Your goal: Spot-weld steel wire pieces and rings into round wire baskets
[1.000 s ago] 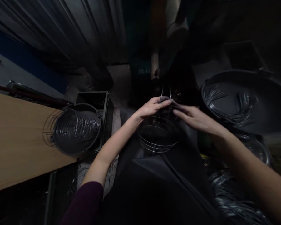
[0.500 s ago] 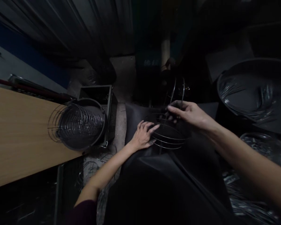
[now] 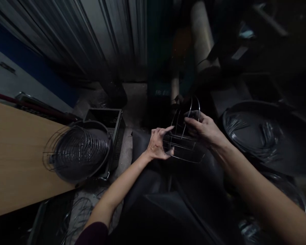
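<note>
A thin wire rack (image 3: 183,147) of bent metal rods sits over my lap, in front of the dark apron (image 3: 168,200). My left hand (image 3: 158,144) is curved around its left side, thumb below and index finger above, with the rods between them. At the rack's upper right, my right hand (image 3: 206,127) is closed, thumb against fingers, on a curved metal wire (image 3: 199,107) that loops up above the knuckles. In this dim light I cannot tell whether the wire is joined to the rack.
On the left, a dark round tub (image 3: 91,172) holds coiled wire rings (image 3: 91,146) beside a plastic crate (image 3: 119,131) and a wooden board (image 3: 20,149). A wide basin (image 3: 226,136) with wire pieces stands at right. Machine cylinders (image 3: 202,34) rise ahead.
The view has tilted up, showing more of the machine. My left hand has turned, its thumb and index finger spread around the rods. The rack's rods now appear angular rather than as rounded hoops.
</note>
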